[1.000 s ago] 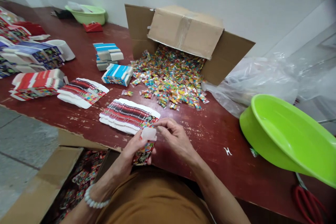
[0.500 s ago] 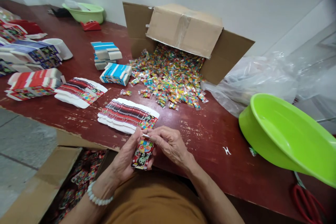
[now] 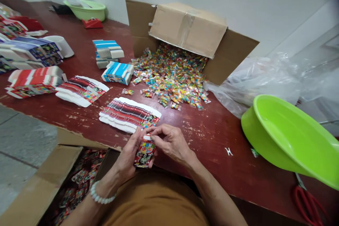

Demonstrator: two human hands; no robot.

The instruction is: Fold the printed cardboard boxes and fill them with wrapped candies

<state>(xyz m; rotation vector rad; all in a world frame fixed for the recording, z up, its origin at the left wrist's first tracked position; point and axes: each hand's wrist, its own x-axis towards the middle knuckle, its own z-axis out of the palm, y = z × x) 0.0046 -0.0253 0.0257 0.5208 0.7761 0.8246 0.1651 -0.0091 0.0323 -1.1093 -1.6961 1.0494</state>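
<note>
Head view: your left hand clasps a printed carton at the desk's near edge; your right hand pinches its white top flap (closure looks unfinished). Red packs in the open box below appear done; beyond, stacked cartons and wrapped sweets seemingly remain.

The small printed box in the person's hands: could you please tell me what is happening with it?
The person's left hand holds the small printed box, and the fingers of the right hand are at its far end. A row of red-and-black cartons lies on the table just beyond. Farther back, small colourful packets spill from an open cardboard box.
</note>
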